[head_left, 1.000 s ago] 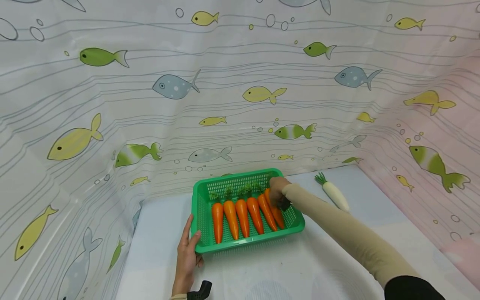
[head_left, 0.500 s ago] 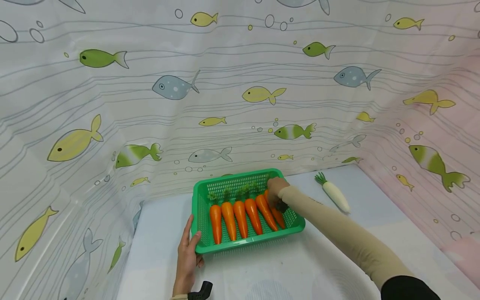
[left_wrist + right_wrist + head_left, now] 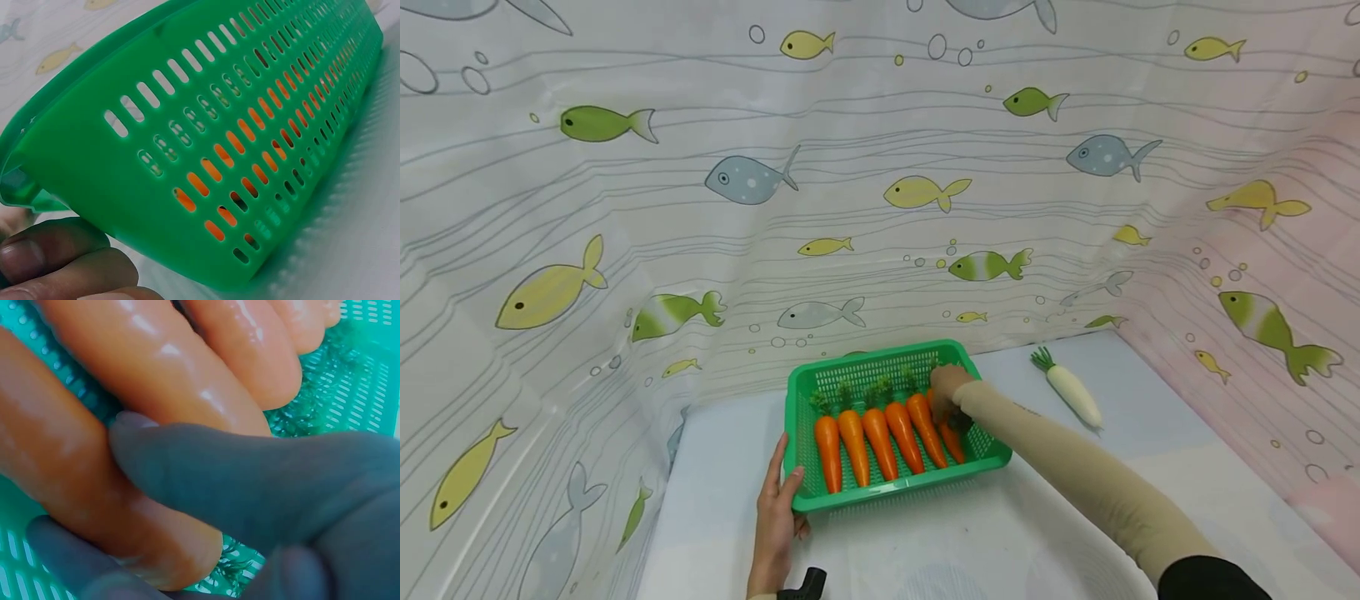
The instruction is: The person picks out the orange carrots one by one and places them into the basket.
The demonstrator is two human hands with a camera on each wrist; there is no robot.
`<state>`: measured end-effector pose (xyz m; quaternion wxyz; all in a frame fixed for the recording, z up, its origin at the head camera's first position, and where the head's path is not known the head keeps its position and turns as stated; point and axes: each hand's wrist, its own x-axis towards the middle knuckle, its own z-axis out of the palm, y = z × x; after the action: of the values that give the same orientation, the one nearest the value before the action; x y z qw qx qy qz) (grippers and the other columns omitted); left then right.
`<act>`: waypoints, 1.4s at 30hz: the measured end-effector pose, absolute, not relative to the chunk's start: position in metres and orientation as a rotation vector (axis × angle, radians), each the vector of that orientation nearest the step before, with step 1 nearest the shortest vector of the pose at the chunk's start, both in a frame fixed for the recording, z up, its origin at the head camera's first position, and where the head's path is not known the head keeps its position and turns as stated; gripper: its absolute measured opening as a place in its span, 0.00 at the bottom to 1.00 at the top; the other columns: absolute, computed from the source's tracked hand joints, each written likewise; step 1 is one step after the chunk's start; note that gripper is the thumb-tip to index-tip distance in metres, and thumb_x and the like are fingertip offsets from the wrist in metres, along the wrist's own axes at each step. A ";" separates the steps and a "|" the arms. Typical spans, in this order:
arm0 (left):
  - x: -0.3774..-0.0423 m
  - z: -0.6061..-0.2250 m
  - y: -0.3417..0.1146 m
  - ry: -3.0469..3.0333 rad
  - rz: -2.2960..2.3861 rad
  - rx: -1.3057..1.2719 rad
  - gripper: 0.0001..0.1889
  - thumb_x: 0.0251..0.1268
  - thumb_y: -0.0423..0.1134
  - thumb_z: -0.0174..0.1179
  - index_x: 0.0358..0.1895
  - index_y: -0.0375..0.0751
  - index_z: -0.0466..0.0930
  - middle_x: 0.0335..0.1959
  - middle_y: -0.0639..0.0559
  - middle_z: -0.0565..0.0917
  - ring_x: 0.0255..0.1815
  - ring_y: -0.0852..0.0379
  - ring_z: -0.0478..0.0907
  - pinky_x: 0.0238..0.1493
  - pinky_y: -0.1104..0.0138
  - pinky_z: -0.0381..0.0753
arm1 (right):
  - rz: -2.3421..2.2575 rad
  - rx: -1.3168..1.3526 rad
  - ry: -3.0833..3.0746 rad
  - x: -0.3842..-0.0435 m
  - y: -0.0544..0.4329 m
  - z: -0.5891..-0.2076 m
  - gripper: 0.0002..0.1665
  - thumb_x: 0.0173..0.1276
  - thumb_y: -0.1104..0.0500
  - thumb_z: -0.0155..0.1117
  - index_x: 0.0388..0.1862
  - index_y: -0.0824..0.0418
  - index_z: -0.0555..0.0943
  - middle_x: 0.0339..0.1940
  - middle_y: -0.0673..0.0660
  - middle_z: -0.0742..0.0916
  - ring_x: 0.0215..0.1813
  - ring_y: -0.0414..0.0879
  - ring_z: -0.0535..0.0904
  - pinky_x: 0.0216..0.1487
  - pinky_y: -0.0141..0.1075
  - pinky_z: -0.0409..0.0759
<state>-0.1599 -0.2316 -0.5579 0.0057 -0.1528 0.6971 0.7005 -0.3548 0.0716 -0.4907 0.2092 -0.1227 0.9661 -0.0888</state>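
Note:
A green plastic basket (image 3: 895, 485) stands on the table with several orange carrots (image 3: 854, 446) in a row inside, leafy tops toward the far wall. My left hand (image 3: 775, 521) grips its near left corner, thumb at the rim. Curled left fingers (image 3: 56, 256) show beside the perforated wall in the left wrist view. Inside the basket, my right hand (image 3: 950, 387) holds the rightmost carrot (image 3: 56, 444), thumb on one side and a finger on the other, near its top end. That hand hides part of the carrot in the head view.
A white radish (image 3: 1072, 394) with a green top lies on the table (image 3: 1075, 500) right of the basket, beyond my right forearm. A fish-patterned sheet (image 3: 850, 275) rises behind the table and at both sides.
The carrots at the left have shifted slightly left, and their lower ends lie a little nearer. My right hand has moved slightly left with the rightmost carrot. The left hand keeps its grip.

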 end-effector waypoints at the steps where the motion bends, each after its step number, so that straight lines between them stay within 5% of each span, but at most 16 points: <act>1: -0.160 -0.558 -0.231 2.184 2.195 -0.475 0.29 0.86 0.54 0.50 0.81 0.86 0.54 0.50 0.37 0.90 0.12 0.61 0.60 0.17 0.68 0.68 | -0.246 -0.349 2.685 -0.355 0.072 -0.492 0.14 0.56 0.59 0.84 0.30 0.59 0.83 0.28 0.54 0.83 0.31 0.49 0.77 0.33 0.39 0.81; 16: -0.160 -0.559 -0.231 2.177 2.206 -0.469 0.30 0.87 0.53 0.49 0.83 0.83 0.53 0.49 0.37 0.90 0.11 0.60 0.59 0.16 0.68 0.67 | -0.372 -0.384 2.662 -0.361 0.083 -0.484 0.15 0.58 0.62 0.77 0.26 0.57 0.76 0.20 0.52 0.77 0.22 0.45 0.72 0.23 0.35 0.74; 23: -0.160 -0.558 -0.230 2.185 2.209 -0.485 0.30 0.87 0.52 0.49 0.83 0.82 0.53 0.54 0.35 0.89 0.11 0.60 0.59 0.16 0.68 0.68 | -0.584 -0.420 2.577 -0.357 0.104 -0.464 0.23 0.70 0.49 0.77 0.25 0.66 0.84 0.17 0.58 0.87 0.16 0.43 0.82 0.19 0.34 0.81; 26: -0.160 -0.557 -0.230 2.180 2.206 -0.493 0.30 0.87 0.52 0.49 0.83 0.82 0.53 0.57 0.35 0.88 0.11 0.60 0.59 0.17 0.68 0.68 | -0.674 -0.485 2.538 -0.355 0.116 -0.460 0.28 0.74 0.46 0.73 0.40 0.74 0.89 0.21 0.61 0.90 0.18 0.45 0.83 0.20 0.35 0.82; 31: -0.159 -0.558 -0.229 2.165 2.181 -0.512 0.31 0.86 0.54 0.49 0.84 0.82 0.51 0.53 0.39 0.90 0.11 0.60 0.60 0.17 0.67 0.69 | -0.821 -0.491 2.479 -0.355 0.135 -0.459 0.41 0.76 0.46 0.70 0.72 0.76 0.74 0.34 0.64 0.93 0.24 0.48 0.88 0.25 0.38 0.87; 42: -0.163 -0.558 -0.229 2.174 2.165 -0.513 0.32 0.87 0.53 0.48 0.85 0.80 0.49 0.41 0.39 0.92 0.10 0.60 0.59 0.16 0.66 0.70 | -0.901 -0.556 2.480 -0.364 0.167 -0.451 0.37 0.79 0.45 0.65 0.73 0.71 0.76 0.39 0.58 0.94 0.31 0.48 0.91 0.32 0.42 0.89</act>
<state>-0.1625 -0.2290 -0.5581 0.0153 -0.1649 0.6987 0.6960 -0.3644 0.1671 -0.4514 0.2210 -0.2010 0.8970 -0.3258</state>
